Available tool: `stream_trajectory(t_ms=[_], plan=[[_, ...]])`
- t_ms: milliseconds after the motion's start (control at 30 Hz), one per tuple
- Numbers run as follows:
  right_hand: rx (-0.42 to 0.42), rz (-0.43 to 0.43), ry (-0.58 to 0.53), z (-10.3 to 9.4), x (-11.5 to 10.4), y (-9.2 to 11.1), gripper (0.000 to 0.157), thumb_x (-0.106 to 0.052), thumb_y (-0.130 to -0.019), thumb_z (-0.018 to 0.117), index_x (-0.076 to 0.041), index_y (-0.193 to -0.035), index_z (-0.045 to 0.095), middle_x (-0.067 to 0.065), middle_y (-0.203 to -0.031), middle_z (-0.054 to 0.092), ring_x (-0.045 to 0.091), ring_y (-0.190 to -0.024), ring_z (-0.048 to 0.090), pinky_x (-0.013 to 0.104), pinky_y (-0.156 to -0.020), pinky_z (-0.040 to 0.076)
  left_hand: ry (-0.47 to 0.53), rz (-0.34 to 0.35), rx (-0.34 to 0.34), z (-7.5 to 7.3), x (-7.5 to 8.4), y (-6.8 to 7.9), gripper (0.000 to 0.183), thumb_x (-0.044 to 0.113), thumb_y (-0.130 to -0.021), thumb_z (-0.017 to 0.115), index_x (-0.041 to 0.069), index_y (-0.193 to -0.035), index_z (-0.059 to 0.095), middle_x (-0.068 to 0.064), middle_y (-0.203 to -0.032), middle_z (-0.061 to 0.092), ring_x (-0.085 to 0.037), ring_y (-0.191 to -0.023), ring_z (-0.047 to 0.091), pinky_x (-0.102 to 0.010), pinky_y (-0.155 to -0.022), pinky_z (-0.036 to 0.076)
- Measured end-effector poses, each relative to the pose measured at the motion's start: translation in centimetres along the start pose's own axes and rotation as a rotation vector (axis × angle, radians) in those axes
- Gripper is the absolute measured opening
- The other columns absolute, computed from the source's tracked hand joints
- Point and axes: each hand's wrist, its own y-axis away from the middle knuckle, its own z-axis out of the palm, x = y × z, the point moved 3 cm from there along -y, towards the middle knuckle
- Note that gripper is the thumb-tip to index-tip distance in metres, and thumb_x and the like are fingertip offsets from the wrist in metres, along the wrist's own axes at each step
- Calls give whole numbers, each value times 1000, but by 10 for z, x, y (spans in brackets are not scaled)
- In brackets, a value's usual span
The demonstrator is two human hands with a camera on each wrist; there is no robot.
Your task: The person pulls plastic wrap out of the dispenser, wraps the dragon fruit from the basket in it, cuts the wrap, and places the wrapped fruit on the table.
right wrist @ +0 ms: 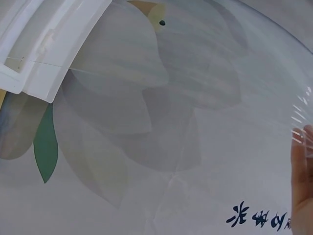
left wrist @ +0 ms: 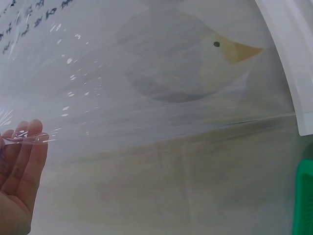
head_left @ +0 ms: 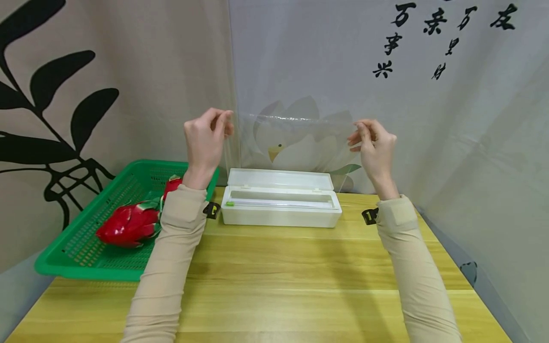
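Left sleeve (head_left: 165,271): beige, long, creased; lower left of frame. Right sleeve (head_left: 413,267): matching; lower right. Black angular fitting (head_left: 212,210) beside each cuff (head_left: 184,207), mid-frame. Left hand (head_left: 208,136), right hand (head_left: 375,150): bare.

- The left hand (left wrist: 22,178) shows at the left edge, cut off by the frame, its fingers pointing upward.
- Its fingertips hold clear plastic film (left wrist: 83,90), bunched into a narrow fold there.
- From the hand the film spreads rightward with fine creases; small bright glints dot it above and beside the fingers.
- Through it shows pale grey cloth (left wrist: 105,125) printed with a bird (left wrist: 198,71): dark round eye (left wrist: 216,44), orange-yellow beak (left wrist: 239,52) pointing right.
- Dark brush-style characters (left wrist: 36,22) slant across the upper left corner.
- Beige cloth (left wrist: 122,200) fills the lower part.
- Part of a white box (left wrist: 293,63) slants down the upper right edge.
- Below it, apart, stands the rim of a green basket (left wrist: 299,196).
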Motion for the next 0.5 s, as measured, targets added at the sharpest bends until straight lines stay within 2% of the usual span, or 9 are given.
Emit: stream_trajectory(t_ms=[200,500], plan=[[4,-5,8,0,-3,-3,31,-18,-97,51,9,-99,65,29,-73,66,-8,-55,59,14,-53,53,11,20,18,-3,2,-2,39,29,-91,58,-8,-89,69,-20,-74,71,-28,-63,68,2,-60,41],[15,-6,9,-2,-6,-6,29,-18,-97,51,7,-98,66,27,-73,66,-6,-55,60,15,-53,53,15,10,15,-4,3,-5,37,27,-91,58,-7,-91,70,-20,-77,72,-27,-64,68,0,-60,42]])
